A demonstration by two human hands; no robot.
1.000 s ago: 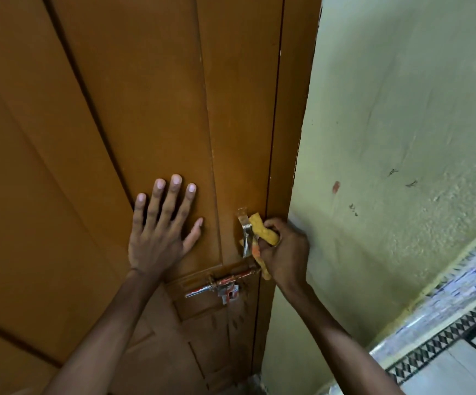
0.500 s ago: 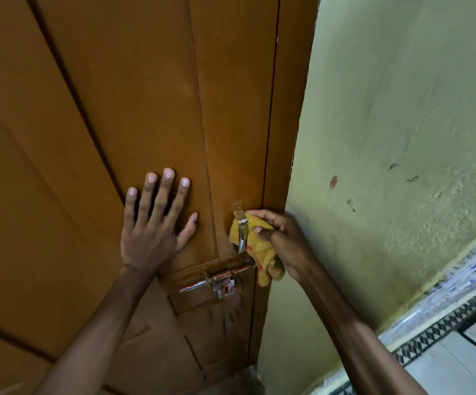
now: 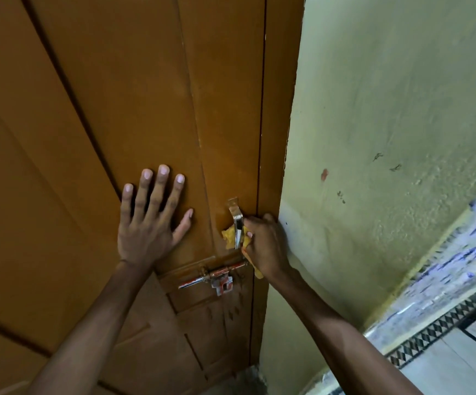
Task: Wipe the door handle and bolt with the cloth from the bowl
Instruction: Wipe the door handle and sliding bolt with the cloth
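The right hand (image 3: 265, 246), closed around the yellow cloth (image 3: 231, 236), had shifted the cloth behind the door handle (image 3: 238, 223); handle wiping was underway. The left hand (image 3: 148, 223) stayed flat and empty on the door (image 3: 117, 109). The bolt (image 3: 216, 276) below appeared unwiped.

A stained pale-green plaster wall (image 3: 387, 138) stands above a patterned tile border (image 3: 430, 334) and pale floor (image 3: 444, 372).
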